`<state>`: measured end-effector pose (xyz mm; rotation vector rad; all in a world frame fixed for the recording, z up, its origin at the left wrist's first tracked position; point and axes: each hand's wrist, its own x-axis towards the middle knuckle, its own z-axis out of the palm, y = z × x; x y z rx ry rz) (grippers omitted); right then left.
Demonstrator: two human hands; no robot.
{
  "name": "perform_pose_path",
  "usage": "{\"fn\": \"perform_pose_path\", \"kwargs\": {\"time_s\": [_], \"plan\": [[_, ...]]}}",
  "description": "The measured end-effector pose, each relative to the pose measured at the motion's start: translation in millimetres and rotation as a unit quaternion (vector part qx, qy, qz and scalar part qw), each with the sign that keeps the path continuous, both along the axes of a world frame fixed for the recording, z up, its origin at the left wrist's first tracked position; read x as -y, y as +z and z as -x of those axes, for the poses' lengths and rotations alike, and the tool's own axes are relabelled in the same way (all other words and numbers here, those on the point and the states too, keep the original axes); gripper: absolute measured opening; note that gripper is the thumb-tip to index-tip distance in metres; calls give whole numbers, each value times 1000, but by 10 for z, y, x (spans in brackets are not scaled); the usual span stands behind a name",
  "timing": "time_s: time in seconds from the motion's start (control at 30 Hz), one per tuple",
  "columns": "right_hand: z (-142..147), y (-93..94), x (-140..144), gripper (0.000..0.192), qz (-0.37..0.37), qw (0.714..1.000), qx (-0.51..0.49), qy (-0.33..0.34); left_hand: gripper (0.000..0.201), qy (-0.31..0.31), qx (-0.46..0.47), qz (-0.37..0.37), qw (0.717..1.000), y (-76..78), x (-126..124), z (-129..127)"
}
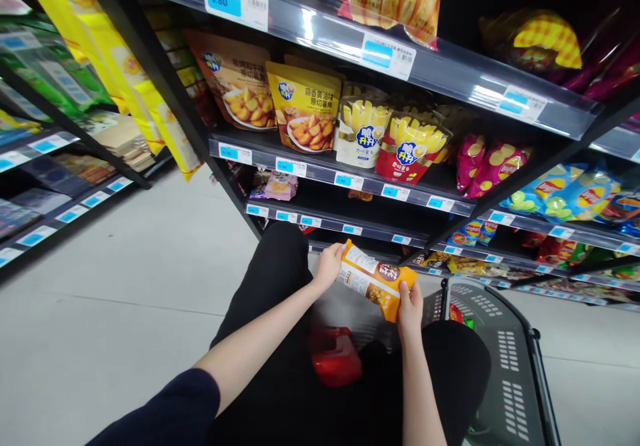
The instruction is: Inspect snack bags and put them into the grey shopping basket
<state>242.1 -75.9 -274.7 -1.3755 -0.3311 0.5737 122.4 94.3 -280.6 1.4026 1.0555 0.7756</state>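
Note:
An orange snack bag [373, 276] with white and brown printing stretches between my two hands, in front of my knees. My left hand [329, 265] is closed on its left end, and my right hand [410, 305] pinches the lower right corner with the thumb on top. Below the bag, between my legs, lies a red package [336, 358]; its kind is blurred. Right of my right knee stands a grey shopping basket [520, 339] with red and green packs partly showing inside, mostly hidden by my leg.
Ahead, a black shelf unit holds brown [235, 79], yellow [307, 109], white [361, 129] and red [407, 149] snack pouches above price tags. Blue chip bags [565, 193] sit farther right. Yellow packs [115, 53] hang at the left shelf end, beside pale floor [125, 259].

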Motion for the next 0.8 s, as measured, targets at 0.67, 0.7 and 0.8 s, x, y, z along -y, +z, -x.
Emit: {"fn": "perform_pose_path", "kwargs": {"time_s": [0.67,0.7,0.8], "plan": [[40,-132,-73,39,-6,992,-22,-125,56,-80,169,153,970,66,83,-83],[23,-121,-64,40,-9,991,-33,-126,54,-95,177,161,966,87,94,-79],[-55,-80,-22,39,-14,991,-66,-113,48,-133,198,183,954,140,109,-54]]}}
